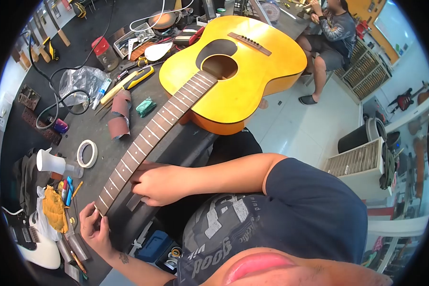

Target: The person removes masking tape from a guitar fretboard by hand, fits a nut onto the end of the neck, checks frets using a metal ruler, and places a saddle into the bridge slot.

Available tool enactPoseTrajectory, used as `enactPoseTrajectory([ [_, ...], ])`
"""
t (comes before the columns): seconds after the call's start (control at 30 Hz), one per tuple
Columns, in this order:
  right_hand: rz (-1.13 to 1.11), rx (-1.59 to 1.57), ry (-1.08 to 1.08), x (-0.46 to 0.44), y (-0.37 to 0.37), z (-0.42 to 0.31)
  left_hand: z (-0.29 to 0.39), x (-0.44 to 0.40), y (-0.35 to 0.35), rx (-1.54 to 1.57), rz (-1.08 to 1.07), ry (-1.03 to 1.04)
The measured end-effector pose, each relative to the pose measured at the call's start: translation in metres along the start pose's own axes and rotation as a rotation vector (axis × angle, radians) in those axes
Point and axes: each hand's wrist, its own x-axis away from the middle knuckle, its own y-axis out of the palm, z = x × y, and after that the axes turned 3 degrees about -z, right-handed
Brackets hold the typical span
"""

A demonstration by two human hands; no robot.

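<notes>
A yellow acoustic guitar (267, 62) lies face up on the dark workbench, without strings. Its fretboard (150, 138) slants down to the left toward me. At the far end of the neck, my left hand (97, 231) pinches a thin pale strip, the nut (99, 209), between thumb and fingertips. My right hand (159, 183) is curled against the near side of the neck, its fingertips partly hidden beneath it. A flat grey piece (135, 202) shows just below that hand.
Curled brown sandpaper (120, 114), a masking tape roll (87, 153), a green lump (146, 107) and a yellow-handled cutter (139, 77) lie beside the neck. A yellow cloth (55, 209) and a white guitar body (43, 248) are at left. Another person (336, 33) sits at the back.
</notes>
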Motion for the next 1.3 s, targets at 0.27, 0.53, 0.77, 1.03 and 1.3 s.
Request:
enactPoseTrajectory([
  [0.27,-0.067,0.030,0.022,0.000,-0.004,0.004,-0.003,-0.003,0.005,-0.025,0.007,0.087],
  [0.53,-0.136,0.058,0.174,-0.008,-0.011,-0.011,0.010,-0.006,0.004,-0.038,0.069,0.010],
  [0.77,-0.002,0.030,0.023,-0.011,-0.009,-0.008,0.000,0.000,0.000,0.103,0.044,-0.004],
  [1.03,-0.073,0.049,0.103,-0.008,-0.010,-0.010,-0.004,0.002,-0.002,0.130,0.020,0.000],
  [1.3,-0.069,0.044,0.092,-0.009,-0.011,-0.010,-0.005,0.001,-0.003,0.046,0.009,0.057],
])
